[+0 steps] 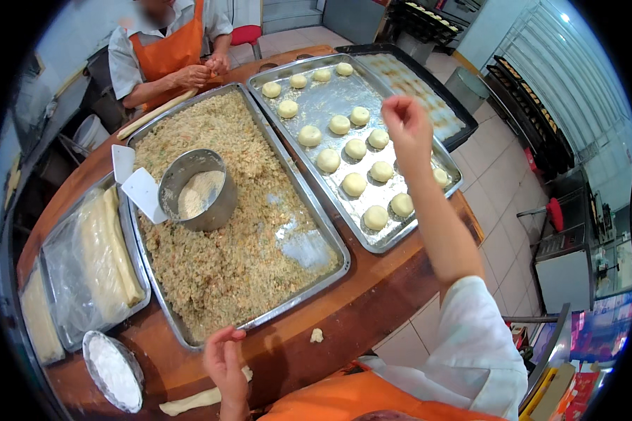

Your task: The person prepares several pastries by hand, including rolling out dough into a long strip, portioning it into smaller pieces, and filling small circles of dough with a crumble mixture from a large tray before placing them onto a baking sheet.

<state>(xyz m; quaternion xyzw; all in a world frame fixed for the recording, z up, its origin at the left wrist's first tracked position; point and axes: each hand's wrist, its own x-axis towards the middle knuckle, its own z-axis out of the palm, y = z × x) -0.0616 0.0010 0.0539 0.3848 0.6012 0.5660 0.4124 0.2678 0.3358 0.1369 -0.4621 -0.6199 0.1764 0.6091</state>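
Note:
My right hand (409,128) is over the far right side of a metal tray (309,151) with round dough balls (354,149) in loose rows. Its fingers are curled together, and anything inside them is hidden. Close to the table's front edge, my left hand (226,361) hovers with fingers loosely apart and nothing visible in them. Below it lies a dough strip (189,402), partly covered by that hand. Between the hands, a larger tray (344,258) is heaped with crumbly brown filling (211,281). A small dough scrap (317,335) rests on the wooden table.
In the filling stand a metal pot (218,207) of pale crumbs and white scrapers (144,193). At left are a bowl of white flour (112,372) and plastic-covered dough (109,245). Across the table, a co-worker in an orange apron (165,52) handles dough. A black baking tray (463,137) sits behind.

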